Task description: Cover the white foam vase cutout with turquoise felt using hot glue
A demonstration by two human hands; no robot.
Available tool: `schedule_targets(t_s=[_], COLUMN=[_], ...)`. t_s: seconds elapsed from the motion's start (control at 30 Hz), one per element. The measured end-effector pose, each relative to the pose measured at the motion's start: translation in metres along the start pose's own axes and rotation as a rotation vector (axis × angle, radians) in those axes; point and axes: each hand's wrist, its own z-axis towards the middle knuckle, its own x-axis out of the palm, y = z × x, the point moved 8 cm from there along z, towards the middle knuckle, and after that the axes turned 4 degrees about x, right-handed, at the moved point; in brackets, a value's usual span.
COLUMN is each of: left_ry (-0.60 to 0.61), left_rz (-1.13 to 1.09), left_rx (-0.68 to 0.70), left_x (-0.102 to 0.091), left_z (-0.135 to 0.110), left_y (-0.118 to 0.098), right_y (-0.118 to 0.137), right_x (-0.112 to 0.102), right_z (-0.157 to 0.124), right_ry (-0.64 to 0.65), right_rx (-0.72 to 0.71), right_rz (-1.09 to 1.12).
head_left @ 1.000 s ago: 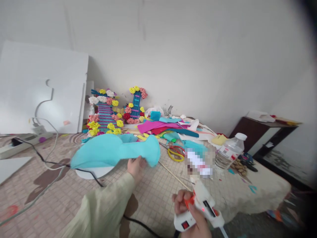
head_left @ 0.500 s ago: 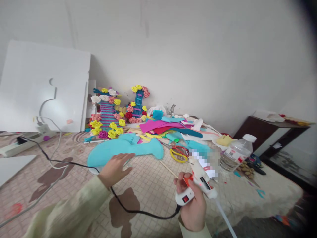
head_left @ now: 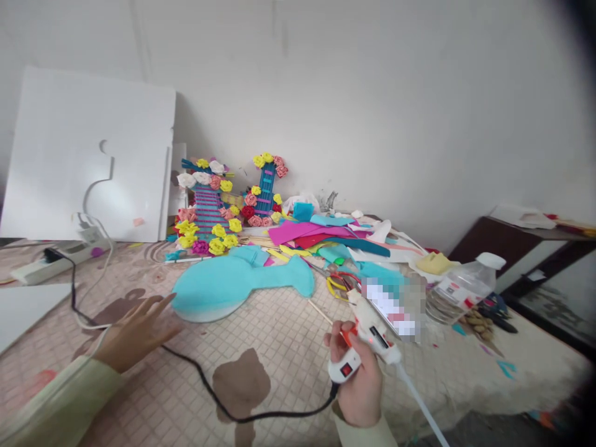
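Observation:
My right hand (head_left: 361, 379) grips a white and orange glue gun (head_left: 372, 332), its nozzle pointing up and away, with a long glue stick (head_left: 421, 403) sticking out of its back end. A black cord (head_left: 251, 417) runs from its handle across the table to the left. My left hand (head_left: 137, 332) is held with fingers spread near the left edge of a turquoise covered, guitar-shaped piece (head_left: 214, 288), and nothing shows in it. White shows along the lower edge of that piece. A thin wooden stick (head_left: 320, 310) lies between the piece and the glue gun.
Flower-trimmed stick frames (head_left: 209, 211) stand at the back, beside a pile of crepe paper (head_left: 307, 233). Scissors (head_left: 336, 285), a blurred-out phone-like object (head_left: 391, 310) and a water bottle (head_left: 465, 288) are on the right. A power strip (head_left: 56, 264) and white board (head_left: 88, 155) are left.
My left hand has moved left and back off the turquoise piece, its fingers now spread beside the edge. My right hand keeps the glue gun in nearly the same place.

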Motion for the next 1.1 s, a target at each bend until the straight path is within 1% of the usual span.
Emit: schedule_targets(t_s=[0.07,0.13,0.17,0.2,0.27,0.33,0.43,0.53,0.63,0.77,0.83,0.97,1.1], left_ry=[-0.025,-0.044,-0.046,-0.037,0.010,0.047,0.029,-0.016,-0.137,-0.384,-0.488,-0.623,-0.733], left_rz=[0.006,0.016,0.020,0.015,-0.023,-0.099,-0.170,-0.201,-0.195,-0.165,-0.153,-0.133,-0.103], left_rx=[0.020,-0.020,-0.033,-0.031,0.034,0.130,0.226,0.308,0.315,0.352,0.360,0.367,0.357], left_x=[0.003,0.002,0.000,-0.002,-0.004,-0.003,-0.001,-0.002,-0.015,-0.049,-0.063,-0.085,-0.104], left_z=[-0.011,-0.016,-0.015,-0.011,0.003,0.021,0.046,0.061,0.068,0.072,0.075,0.087,0.102], left_y=[0.016,0.031,0.033,0.031,0.014,-0.009,-0.034,-0.045,-0.046,-0.058,-0.065,-0.078,-0.088], right_y=[-0.002,-0.007,-0.010,-0.014,-0.022,-0.026,-0.024,-0.021,-0.028,-0.046,-0.056,-0.070,-0.073], right_x=[0.000,0.000,0.000,-0.001,0.000,0.003,0.008,0.011,0.009,0.009,0.011,0.018,0.023], right_z=[0.000,0.000,0.000,0.000,-0.001,-0.002,-0.003,-0.003,-0.001,0.001,0.000,-0.002,0.001], right_ry=[0.004,0.008,0.007,0.002,-0.011,-0.014,0.010,0.045,0.084,0.127,0.139,0.165,0.157], right_rx=[0.009,0.024,0.038,0.057,0.100,0.124,0.111,0.112,0.170,0.251,0.297,0.373,0.368], right_rz=[-0.003,-0.003,-0.001,0.003,0.013,0.026,0.034,0.007,-0.055,-0.174,-0.258,-0.419,-0.572])
